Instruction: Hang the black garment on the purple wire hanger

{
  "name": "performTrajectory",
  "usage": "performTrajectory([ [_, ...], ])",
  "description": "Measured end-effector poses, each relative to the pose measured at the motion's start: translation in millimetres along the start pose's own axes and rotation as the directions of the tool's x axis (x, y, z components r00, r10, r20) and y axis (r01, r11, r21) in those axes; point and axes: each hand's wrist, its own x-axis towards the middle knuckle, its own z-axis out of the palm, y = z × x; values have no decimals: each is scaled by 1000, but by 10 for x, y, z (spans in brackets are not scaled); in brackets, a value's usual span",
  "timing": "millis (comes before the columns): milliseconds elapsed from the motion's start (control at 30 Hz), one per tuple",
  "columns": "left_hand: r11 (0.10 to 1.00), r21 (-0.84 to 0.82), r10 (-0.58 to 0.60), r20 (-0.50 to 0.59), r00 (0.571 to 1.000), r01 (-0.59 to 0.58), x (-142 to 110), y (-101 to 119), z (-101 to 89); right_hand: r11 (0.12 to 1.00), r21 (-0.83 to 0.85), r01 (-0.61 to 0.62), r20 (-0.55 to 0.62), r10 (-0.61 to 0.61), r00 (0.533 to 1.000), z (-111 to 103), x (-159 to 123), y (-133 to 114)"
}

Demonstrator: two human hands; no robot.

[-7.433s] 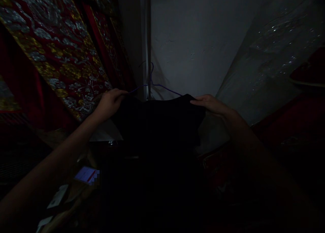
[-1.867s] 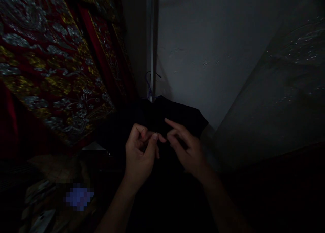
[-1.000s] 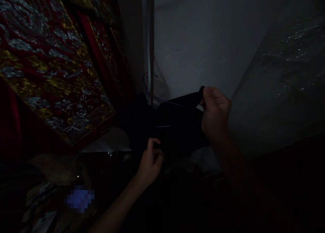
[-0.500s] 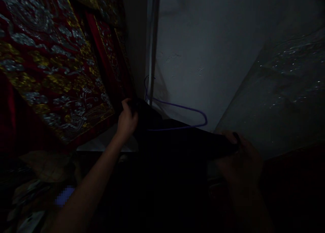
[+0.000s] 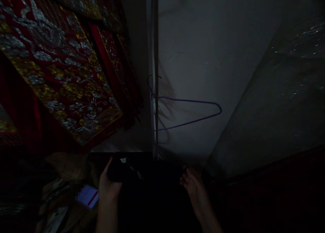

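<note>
A black garment (image 5: 154,192), perhaps a shirt, hangs between my two hands low in the view; the dark hides its shape, though a small pale label shows near its upper left. My left hand (image 5: 108,184) is closed on its left edge, thumb and fingers either side of the cloth. At the right edge my right hand (image 5: 193,182) pinches the fabric with curled fingers. Above them the purple wire hanger (image 5: 188,100) hangs bare by its hook at the upright strip, apart from the garment and both hands.
Red cloth with gold and silver embroidery (image 5: 63,67) hangs at the left. A pale upright strip (image 5: 154,57) runs down beside the grey wall (image 5: 193,40). Clear plastic sheeting (image 5: 286,91) covers the right. A phone with a lit screen (image 5: 87,195) lies at lower left.
The black garment was on the hanger; my hands have pulled it off and brought it down towards me. The hanger now hangs bare.
</note>
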Motion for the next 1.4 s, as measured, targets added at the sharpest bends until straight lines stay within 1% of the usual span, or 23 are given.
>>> performTrajectory([
  [100,997,16,82,-37,996,-81,-228,-155,40,988,-154,3,152,21,988,97,-95,-43],
  [233,965,203,181,-51,982,-168,-532,-527,496,965,-245,94,314,-12,949,323,-309,-138],
  [300,891,413,175,69,982,-188,-729,-757,708,957,-266,119,376,-11,926,383,-437,-115],
  [367,708,685,-4,252,968,-175,-934,-980,857,971,-231,60,357,27,934,395,-556,-113],
  [400,566,798,-123,332,935,-209,-1025,-1077,910,983,-185,-1,327,63,943,390,-606,-138],
  [467,304,890,-327,432,840,-339,-1162,-1228,986,990,-63,-128,291,141,946,372,-679,-247],
  [533,172,872,-437,484,758,-458,-1226,-1304,1027,982,28,-185,316,167,934,359,-717,-404],
  [600,137,853,-459,506,730,-504,-1232,-1301,1025,982,63,-180,371,144,918,359,-734,-553],
  [667,133,856,-393,508,767,-499,-1201,-1236,976,983,71,-170,415,126,901,376,-747,-653],
  [700,151,857,-309,515,799,-494,-1172,-1190,939,982,69,-177,431,131,893,393,-757,-682],
  [767,209,840,-31,517,856,-500,-1083,-1086,865,975,66,-212,444,161,881,442,-782,-705],
  [833,250,824,199,470,860,-508,-946,-984,820,964,68,-258,449,201,871,512,-813,-708],
  [867,270,817,244,454,857,-510,-861,-938,811,958,61,-281,457,223,861,554,-827,-712],
  [900,289,813,224,456,862,-505,-771,-898,810,952,42,-302,470,248,847,600,-837,-724],
  [1000,286,846,-94,491,866,-449,-515,-825,825,935,-152,-321,540,351,765,740,-823,-843],
  [1033,247,865,-194,485,853,-436,-448,-820,827,930,-245,-274,546,366,754,780,-798,-920],
  [1100,140,887,-322,460,827,-439,-345,-834,824,904,-415,-107,513,329,793,841,-721,-1133],
  [1167,66,861,-385,488,783,-504,-276,-855,827,852,-512,112,490,183,852,890,-624,-1409],
  [1200,42,834,-431,511,743,-550,-251,-855,838,819,-530,221,506,96,857,919,-576,-1557],
  [1267,6,782,-523,534,664,-624,-220,-810,891,730,-514,451,577,-94,811,1001,-485,-1830],
  [1300,-18,769,-555,524,646,-639,-217,-760,933,663,-498,559,605,-197,772,1055,-440,-1937],
  [1333,-53,769,-565,503,654,-638,-224,-696,985,599,-460,655,598,-337,727,1114,-390,-2015],
  [1400,-144,786,-522,456,721,-601,-271,-546,1098,496,-368,786,489,-616,618,1227,-269,-2074],
])
